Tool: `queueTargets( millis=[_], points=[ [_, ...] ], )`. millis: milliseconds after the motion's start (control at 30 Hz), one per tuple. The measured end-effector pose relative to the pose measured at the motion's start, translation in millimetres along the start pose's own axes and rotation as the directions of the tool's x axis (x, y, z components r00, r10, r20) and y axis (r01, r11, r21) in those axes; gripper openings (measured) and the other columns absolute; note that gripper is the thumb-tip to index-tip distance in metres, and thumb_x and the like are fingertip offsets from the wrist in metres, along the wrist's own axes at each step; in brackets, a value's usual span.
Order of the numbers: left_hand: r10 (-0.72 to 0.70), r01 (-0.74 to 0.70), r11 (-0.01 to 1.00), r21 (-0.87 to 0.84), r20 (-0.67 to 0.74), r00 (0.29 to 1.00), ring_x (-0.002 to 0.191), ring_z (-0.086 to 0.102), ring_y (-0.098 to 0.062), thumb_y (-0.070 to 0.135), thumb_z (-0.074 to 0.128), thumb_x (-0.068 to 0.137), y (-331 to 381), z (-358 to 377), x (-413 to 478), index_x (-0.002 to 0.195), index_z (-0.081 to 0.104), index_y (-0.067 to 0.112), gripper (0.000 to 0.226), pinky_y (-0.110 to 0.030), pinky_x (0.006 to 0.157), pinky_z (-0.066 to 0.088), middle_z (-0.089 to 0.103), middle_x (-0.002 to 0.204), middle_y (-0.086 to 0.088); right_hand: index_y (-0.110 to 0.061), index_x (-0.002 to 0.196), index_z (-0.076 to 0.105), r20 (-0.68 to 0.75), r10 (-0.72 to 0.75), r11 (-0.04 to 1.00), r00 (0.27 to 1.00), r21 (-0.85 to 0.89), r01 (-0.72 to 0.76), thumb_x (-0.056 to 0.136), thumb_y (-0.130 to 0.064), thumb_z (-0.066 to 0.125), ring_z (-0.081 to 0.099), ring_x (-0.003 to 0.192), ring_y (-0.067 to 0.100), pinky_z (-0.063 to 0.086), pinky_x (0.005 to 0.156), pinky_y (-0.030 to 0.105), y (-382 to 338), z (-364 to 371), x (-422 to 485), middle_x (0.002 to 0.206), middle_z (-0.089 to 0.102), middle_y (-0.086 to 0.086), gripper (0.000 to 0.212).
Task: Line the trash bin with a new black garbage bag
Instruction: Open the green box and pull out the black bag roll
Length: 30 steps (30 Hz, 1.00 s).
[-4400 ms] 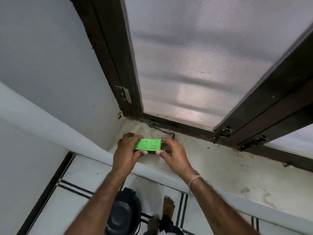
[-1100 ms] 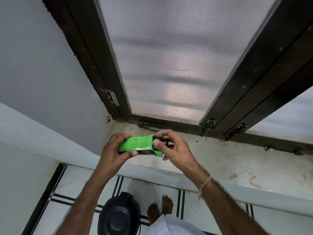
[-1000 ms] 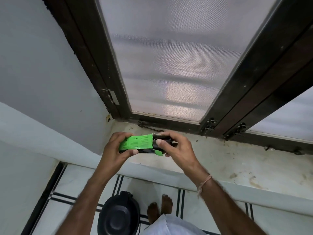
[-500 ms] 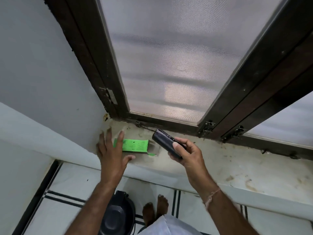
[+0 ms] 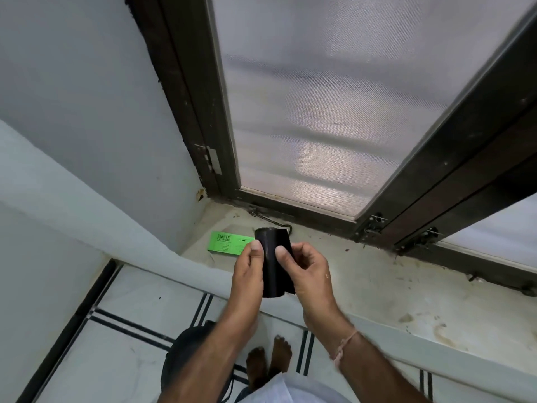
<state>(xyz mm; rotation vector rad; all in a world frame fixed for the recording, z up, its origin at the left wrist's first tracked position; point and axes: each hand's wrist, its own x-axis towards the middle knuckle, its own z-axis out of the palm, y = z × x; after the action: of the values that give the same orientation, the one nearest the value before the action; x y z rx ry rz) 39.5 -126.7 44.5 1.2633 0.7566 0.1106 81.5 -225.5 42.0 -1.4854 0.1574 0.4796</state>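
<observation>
While the black trash bin (image 5: pixel 177 362) stands on the floor beside the bare feet, half hidden under the left forearm, the left hand (image 5: pixel 247 276) and right hand (image 5: pixel 309 274) hold the roll of black garbage bags (image 5: pixel 273 258) above the window sill (image 5: pixel 377 289), fingers (image 5: pixel 256 248) clamped on either side. Beyond, a green paper label (image 5: pixel 226 242) lies flat on the sill, near the window frame (image 5: pixel 197 112).

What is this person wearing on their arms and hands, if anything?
No sleeves or gloves show. The left hand and its wrist carry no ring or watch. The right hand has a thin pale thread band around its wrist.
</observation>
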Motion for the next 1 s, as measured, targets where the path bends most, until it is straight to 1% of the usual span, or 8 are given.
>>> queueTargets(
  millis=[167,267,333,533,700,833,900,1000],
  points=[
    [-0.118,0.131,0.981,-0.141,0.094,0.989,0.111,0.074,-0.028,0.073,0.062,0.084,0,-2,-5,0.130,0.066,0.019,0.072,-0.051,0.092,0.060,0.077,0.118,-0.012,-0.015,0.103,0.074,-0.063,-0.004,1.000,0.998,-0.009,0.004,0.100,-0.035,0.069,0.071,0.089,0.020,0.062,0.083,0.047,-1,4,7,0.099,0.078,0.011,0.021],
    [-0.194,0.198,0.958,-0.206,0.043,0.980,0.106,0.075,-0.030,0.053,0.079,0.077,5,-2,-1,0.122,0.069,0.008,0.064,-0.047,0.093,0.060,0.079,0.110,-0.014,-0.003,0.108,0.068,-0.056,0.069,0.995,0.996,0.082,-0.064,0.105,-0.027,0.061,0.069,0.082,0.012,0.059,0.073,0.033,-7,5,9,0.093,0.077,0.007,0.025],
    [-0.208,0.213,0.948,-0.235,0.047,0.977,0.108,0.074,-0.031,0.045,0.079,0.078,5,-8,0,0.122,0.070,0.006,0.060,-0.046,0.098,0.058,0.079,0.112,-0.015,0.000,0.109,0.064,-0.069,0.125,0.983,0.990,0.142,-0.115,0.106,-0.023,0.059,0.068,0.084,0.017,0.057,0.075,0.036,-11,5,12,0.095,0.074,0.010,0.023],
    [-0.195,0.235,0.927,-0.291,0.160,0.968,0.109,0.071,-0.031,0.039,0.072,0.089,0,-26,-3,0.121,0.074,0.011,0.043,-0.040,0.088,0.059,0.075,0.121,-0.019,-0.019,0.107,0.062,-0.115,0.194,0.962,0.974,0.217,-0.165,0.112,-0.010,0.043,0.061,0.082,0.019,0.052,0.063,0.027,-15,8,16,0.097,0.066,0.009,0.021],
    [-0.202,0.241,0.929,-0.280,0.161,0.966,0.110,0.071,-0.034,0.044,0.077,0.082,-1,-25,-12,0.123,0.071,0.011,0.053,-0.044,0.094,0.056,0.074,0.123,-0.018,-0.018,0.108,0.070,-0.009,0.117,0.985,0.993,0.128,-0.115,0.111,-0.038,0.044,0.069,0.072,0.005,0.055,0.062,0.019,-22,12,1,0.077,0.072,-0.010,0.033],
    [-0.159,0.202,0.924,-0.326,0.155,0.975,0.113,0.071,-0.039,0.046,0.067,0.087,8,-32,-11,0.128,0.065,0.004,0.060,-0.045,0.088,0.062,0.074,0.121,-0.022,-0.023,0.111,0.074,0.188,-0.070,0.979,0.980,-0.177,0.104,0.083,-0.052,0.077,0.076,0.094,0.011,0.062,0.082,0.027,-18,8,-2,0.100,0.079,-0.003,0.040],
    [-0.133,0.175,0.932,-0.317,0.151,0.980,0.112,0.072,-0.039,0.048,0.064,0.086,10,-36,-11,0.127,0.066,0.001,0.062,-0.044,0.086,0.063,0.074,0.120,-0.024,-0.023,0.096,0.077,0.201,-0.116,0.934,0.973,-0.311,0.176,0.085,-0.041,0.084,0.075,0.082,0.011,0.063,0.074,0.031,-13,7,0,0.087,0.078,-0.002,0.022],
    [-0.151,0.179,0.935,-0.307,0.113,0.982,0.112,0.071,-0.041,0.051,0.070,0.087,9,-40,-9,0.127,0.068,0.004,0.062,-0.047,0.087,0.062,0.073,0.121,-0.026,-0.011,0.085,0.069,0.143,-0.094,0.975,0.985,-0.187,0.120,0.100,-0.028,0.069,0.060,0.060,0.012,0.049,0.051,0.026,-10,6,-1,0.070,0.065,0.002,0.023]
  ],
)
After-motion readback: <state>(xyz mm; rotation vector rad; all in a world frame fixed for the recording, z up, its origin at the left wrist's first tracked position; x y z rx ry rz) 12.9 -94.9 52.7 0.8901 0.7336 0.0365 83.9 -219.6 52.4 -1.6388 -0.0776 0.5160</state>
